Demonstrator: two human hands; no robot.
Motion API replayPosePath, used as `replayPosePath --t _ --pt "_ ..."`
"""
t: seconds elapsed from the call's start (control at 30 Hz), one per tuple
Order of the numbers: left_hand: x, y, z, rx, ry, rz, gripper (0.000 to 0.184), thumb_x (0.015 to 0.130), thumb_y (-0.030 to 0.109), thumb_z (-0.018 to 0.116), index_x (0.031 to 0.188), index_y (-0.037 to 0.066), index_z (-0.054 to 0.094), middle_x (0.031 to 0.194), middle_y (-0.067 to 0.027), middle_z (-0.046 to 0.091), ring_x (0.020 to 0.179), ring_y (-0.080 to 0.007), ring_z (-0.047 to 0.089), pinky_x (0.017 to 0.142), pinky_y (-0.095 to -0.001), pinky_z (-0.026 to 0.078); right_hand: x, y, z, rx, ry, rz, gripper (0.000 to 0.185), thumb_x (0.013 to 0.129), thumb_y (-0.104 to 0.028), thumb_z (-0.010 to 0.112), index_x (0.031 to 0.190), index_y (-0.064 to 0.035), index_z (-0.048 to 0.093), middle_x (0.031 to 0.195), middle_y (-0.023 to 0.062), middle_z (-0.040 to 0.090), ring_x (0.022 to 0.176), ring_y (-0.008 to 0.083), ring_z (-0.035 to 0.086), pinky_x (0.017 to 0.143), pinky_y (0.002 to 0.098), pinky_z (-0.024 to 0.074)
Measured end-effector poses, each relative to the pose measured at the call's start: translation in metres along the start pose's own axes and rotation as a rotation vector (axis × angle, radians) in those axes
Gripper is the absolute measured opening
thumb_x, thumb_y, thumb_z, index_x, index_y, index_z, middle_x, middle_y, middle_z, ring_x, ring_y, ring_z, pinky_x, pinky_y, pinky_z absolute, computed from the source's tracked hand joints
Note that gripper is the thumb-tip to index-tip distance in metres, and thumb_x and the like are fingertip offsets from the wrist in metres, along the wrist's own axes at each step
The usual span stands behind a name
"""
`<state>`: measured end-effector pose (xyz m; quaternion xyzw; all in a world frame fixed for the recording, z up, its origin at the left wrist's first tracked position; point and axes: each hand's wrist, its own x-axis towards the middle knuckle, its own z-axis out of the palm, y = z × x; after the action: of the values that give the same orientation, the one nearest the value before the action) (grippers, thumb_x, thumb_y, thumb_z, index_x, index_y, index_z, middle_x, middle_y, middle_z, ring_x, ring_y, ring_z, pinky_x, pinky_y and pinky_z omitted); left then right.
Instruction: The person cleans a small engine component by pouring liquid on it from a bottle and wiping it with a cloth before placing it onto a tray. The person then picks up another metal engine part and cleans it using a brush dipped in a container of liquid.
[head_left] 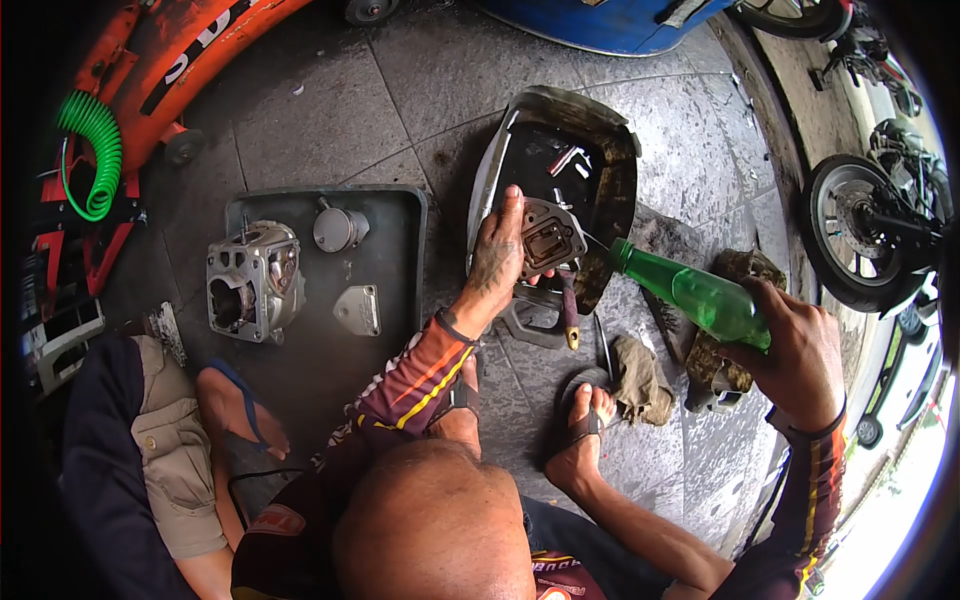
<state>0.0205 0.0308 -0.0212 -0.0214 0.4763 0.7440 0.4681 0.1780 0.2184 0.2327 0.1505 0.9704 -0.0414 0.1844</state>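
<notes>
Metal part (551, 243) gripped in left hand (496, 252) over basin (617, 195), right hand (800, 350) gripping bottle (695, 297), tiled floor (675, 130) beyond basin rim (637, 145)

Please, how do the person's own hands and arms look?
The left hand and right hand are bare; dark marks, perhaps tattoo or grease, show on the left. The left sleeve and right sleeve are maroon and orange with yellow stripes.

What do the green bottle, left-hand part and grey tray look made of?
Green bottle: glossy, see-through plastic or glass; light shows through it.
Part in the left hand: probably cast metal, dull grey, with a brown-stained recess.
Grey tray: likely plastic, fairly matte, judging by its moulded-looking rounded corners.
</notes>
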Motion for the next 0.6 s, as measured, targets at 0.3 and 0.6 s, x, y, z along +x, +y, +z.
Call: replayPosePath --t 0.3,0.6 --pt "0.009 -0.005 -0.002 -0.330 -0.115 -0.005 0.028 0.100 0.014 0.058 0.126 0.003 0.054 0.115 -0.0152 0.067 0.103 -0.0342 0.070 0.088 -0.0422 0.062 -0.001 -0.001 0.000 -0.032 -0.010 -0.002 0.055 0.073 -0.028 0.082 0.116 -0.0027 0.061 0.094 0.0164 0.070 0.081 0.0374 0.069 0.070 0.0447 0.0530" --pt "0.010 -0.010 -0.003 -0.411 -0.123 -0.085 0.029 0.099 0.012 0.060 0.127 0.004 0.056 0.124 -0.0162 0.065 0.115 -0.0339 0.065 0.095 -0.0518 0.057 -0.002 -0.001 0.005 -0.028 -0.032 -0.011 0.054 0.074 -0.030 0.082 0.116 -0.0034 0.060 0.092 0.0163 0.069 0.080 0.0369 0.069 0.068 0.0453 0.0524"
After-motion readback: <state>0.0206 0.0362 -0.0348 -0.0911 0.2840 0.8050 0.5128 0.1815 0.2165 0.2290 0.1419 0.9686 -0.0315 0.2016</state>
